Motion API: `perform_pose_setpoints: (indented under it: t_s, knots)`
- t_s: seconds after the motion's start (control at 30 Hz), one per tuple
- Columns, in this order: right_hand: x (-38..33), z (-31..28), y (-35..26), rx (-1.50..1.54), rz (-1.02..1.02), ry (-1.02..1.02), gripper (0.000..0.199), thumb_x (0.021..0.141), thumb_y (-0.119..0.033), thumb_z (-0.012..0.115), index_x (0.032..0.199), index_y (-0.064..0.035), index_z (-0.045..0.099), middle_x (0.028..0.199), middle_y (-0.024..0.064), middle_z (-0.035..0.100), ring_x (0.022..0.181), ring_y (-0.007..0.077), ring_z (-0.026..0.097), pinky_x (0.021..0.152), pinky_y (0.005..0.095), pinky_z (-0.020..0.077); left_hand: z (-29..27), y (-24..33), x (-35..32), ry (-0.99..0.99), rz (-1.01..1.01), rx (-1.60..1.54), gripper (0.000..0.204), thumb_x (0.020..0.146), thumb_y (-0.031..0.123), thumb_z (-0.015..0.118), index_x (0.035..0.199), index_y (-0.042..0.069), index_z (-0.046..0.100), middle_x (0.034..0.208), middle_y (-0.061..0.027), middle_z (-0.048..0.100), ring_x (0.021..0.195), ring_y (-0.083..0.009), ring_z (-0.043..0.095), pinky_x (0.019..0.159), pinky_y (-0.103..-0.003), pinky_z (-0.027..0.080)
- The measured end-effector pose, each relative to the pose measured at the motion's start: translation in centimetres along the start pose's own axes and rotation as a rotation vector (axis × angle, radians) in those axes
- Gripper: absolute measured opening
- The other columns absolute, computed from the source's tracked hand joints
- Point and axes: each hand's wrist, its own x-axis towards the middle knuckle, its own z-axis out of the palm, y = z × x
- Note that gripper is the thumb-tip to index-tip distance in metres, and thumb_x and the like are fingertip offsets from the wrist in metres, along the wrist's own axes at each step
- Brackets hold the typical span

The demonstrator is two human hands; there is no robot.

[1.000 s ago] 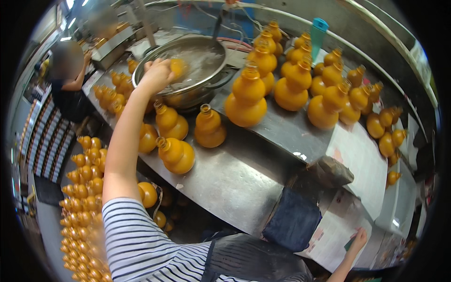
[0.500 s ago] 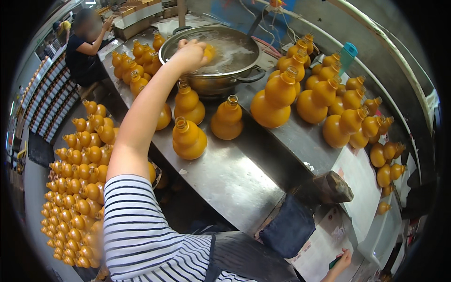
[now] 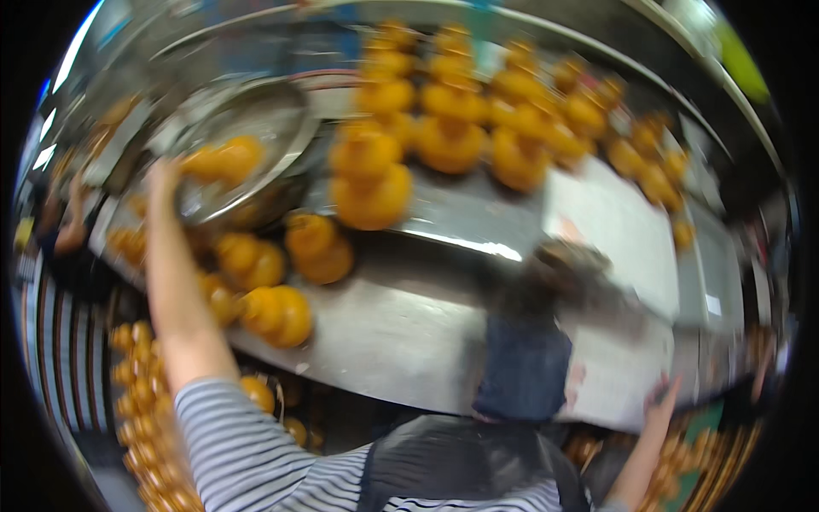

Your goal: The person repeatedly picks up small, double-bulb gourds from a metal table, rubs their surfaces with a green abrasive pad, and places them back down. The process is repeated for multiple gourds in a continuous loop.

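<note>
since half a second ago the whole view has swung and smeared, and the metal basin [image 3: 247,145] now sits far left instead of dead ahead. left hand [image 3: 162,175] is at the basin's near-left rim, arm stretched straight out from the striped sleeve [image 3: 230,444]; way too blurry to tell how far the fingers are open or if they've got anything. the orange gourd-shaped bottle [image 3: 223,160] lies inside the basin just right of that hand, on its side, long axis running roughly left-right. left hand is by far the nearer one; right hand [image 3: 661,401] is way off at the near right edge of the table, looks flat against the edge, grip unclear too.

outward from there: more orange gourd bottles [image 3: 277,314] stand on the steel table [image 3: 401,333] near the arm, a big crowd of them [image 3: 452,111] further back and right. dark blue cloth [image 3: 522,367] hangs over the near edge. crates of small gourds [image 3: 136,410] sit low on the left, and another person [image 3: 68,230] works at the far left.
</note>
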Motion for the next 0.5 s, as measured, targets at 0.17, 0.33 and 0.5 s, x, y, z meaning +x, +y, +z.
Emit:
perform_pose_setpoints:
  t_s: [0.17,0.33,0.5]
  knots:
    - [-3.1,2.3,-0.2,0.266,0.125,-0.219,0.048,0.093,-0.053,0.054,0.112,-0.0088,0.061,0.080,-0.0025,0.056,0.062,0.0106,0.049,0.057,0.0234,0.0425,1.2,-15.2,12.6,-0.046,0.068,-0.180,0.054,0.096,0.049,0.047,0.120,0.003,0.064,0.118,-0.0195,0.065,0.107,-0.0353,0.062,0.092,-0.044,0.048]
    - [-8.8,0.9,-1.3,0.115,-0.113,-0.209,0.037,0.098,-0.041,0.052,0.100,-0.0051,0.060,0.064,-0.0022,0.050,0.056,0.0109,0.046,0.055,0.0242,0.0388,1.6,-9.0,13.2,-0.448,-0.087,-0.835,0.053,0.096,0.049,0.047,0.120,0.004,0.065,0.115,-0.0185,0.066,0.104,-0.0339,0.063,0.090,-0.043,0.048]
    - [-8.8,1.3,2.3,-0.628,-0.473,-0.398,0.023,0.095,-0.020,0.052,0.094,-0.0048,0.070,0.056,-0.0008,0.049,0.052,0.0105,0.047,0.054,0.0238,0.0391,-3.9,-8.2,9.3,-0.063,0.107,-0.466,0.051,0.097,0.047,0.047,0.118,0.005,0.065,0.111,-0.0185,0.068,0.100,-0.0324,0.066,0.087,-0.041,0.049]
